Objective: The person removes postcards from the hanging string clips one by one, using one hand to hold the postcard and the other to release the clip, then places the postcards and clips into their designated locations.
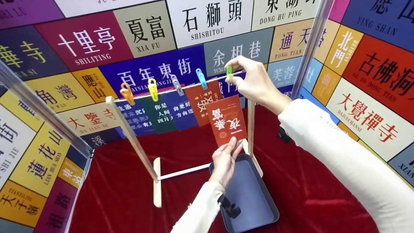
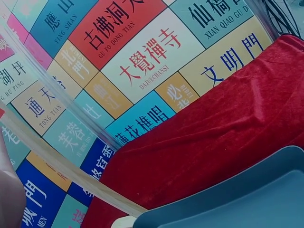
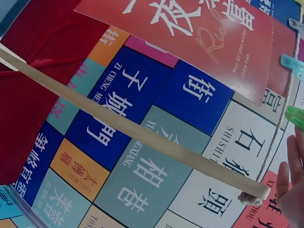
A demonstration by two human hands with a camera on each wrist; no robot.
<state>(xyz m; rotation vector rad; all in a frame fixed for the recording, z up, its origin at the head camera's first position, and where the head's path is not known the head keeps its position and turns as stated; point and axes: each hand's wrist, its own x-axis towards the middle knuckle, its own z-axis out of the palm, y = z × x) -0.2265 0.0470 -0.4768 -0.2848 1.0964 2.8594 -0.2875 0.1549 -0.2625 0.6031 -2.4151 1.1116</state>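
My left hand holds a red card with white characters by its bottom edge, thumb in front. Above it, my right hand pinches a green clothespin at the rope. In the right wrist view the card's upper edge hangs apart from the green clothespin. Along the rope sit orange, yellow, purple and blue clothespins. Below them hang blue and green cards and another red card, partly behind the held one.
The rope is strung on a wooden frame standing on a red velvet cloth. A dark grey tray lies under my left hand, beside the frame's right leg. Panels of coloured signs rise behind and to both sides.
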